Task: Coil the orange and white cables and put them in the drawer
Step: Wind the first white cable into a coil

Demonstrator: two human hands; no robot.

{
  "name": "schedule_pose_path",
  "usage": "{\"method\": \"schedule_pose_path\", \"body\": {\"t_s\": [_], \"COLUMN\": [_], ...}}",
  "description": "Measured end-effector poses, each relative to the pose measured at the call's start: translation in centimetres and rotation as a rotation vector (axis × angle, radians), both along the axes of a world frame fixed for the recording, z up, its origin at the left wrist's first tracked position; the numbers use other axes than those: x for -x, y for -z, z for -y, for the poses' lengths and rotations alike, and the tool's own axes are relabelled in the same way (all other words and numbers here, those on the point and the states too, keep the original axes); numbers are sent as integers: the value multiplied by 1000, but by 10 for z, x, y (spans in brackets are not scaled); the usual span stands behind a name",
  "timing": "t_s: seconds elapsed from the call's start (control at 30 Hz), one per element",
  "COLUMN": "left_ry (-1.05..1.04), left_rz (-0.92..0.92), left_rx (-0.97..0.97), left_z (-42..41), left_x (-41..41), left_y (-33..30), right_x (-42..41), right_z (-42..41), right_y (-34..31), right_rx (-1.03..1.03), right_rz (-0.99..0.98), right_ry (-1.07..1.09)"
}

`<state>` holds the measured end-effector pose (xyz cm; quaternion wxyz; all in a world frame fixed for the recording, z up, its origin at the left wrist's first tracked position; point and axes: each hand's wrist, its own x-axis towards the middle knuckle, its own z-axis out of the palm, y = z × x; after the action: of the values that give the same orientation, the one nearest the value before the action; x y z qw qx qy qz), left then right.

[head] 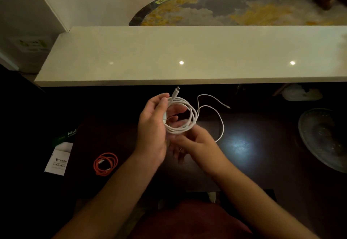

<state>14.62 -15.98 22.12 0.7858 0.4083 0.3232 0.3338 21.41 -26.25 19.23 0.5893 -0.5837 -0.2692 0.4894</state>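
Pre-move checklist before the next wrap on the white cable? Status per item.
1. Coil held: the left hand grips the white cable loops. ok.
2. Feeding hand in place: the right hand is at the lower edge of the coil. ok.
3. Winding finished: a loose tail trails to the right, its plug end lying on the dark desk. not ok.
4. Tail free of snags: it runs clear of the glass dish. ok.
5. Orange cable coiled: it lies in loops on the desk, left of the hands. ok.
6. Drawer open and ready: no drawer is visible. cannot tell.
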Motion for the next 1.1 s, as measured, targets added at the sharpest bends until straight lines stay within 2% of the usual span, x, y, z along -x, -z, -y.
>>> {"method": "schedule_pose_path", "body": {"t_s": [0.13, 0.3, 0.4, 0.5, 0.57, 0.63, 0.73, 0.83, 1.03, 1.1], "left_ry": [57, 45, -23, -57, -49, -22, -1, 2, 76, 123], "left_rz": [30, 50, 39, 39, 58, 90, 139, 148, 203, 183], "left_rx": [50, 91, 76, 72, 84, 109, 126, 112, 179, 145], "left_z": [7, 6, 0, -1, 3, 9, 16, 22, 23, 20], "left_x": [5, 9, 11, 10, 8, 7, 5, 5, 12, 14], "left_y": [-3, 0, 1, 3, 3, 2, 2, 4, 6, 7], "right_x": [-4, -7, -20, -22, -17, -14, -16, -18, -23, -22], "right_z": [1, 10, 27, 40, 34, 19, -3, -7, -5, -4], "right_y": [-6, -7, -16, -44, -55, -51, -39, -38, -40, -40], "right_rx": [-74, 63, 149, 58, 47, 113, 240, 297, 222, 211], "right_rz": [-30, 25, 271, 526, 736, 922, 1077, 1053, 816, 824], "right_ry": [0, 7, 79, 168, 149, 124, 81, 28, -26, -24]}}
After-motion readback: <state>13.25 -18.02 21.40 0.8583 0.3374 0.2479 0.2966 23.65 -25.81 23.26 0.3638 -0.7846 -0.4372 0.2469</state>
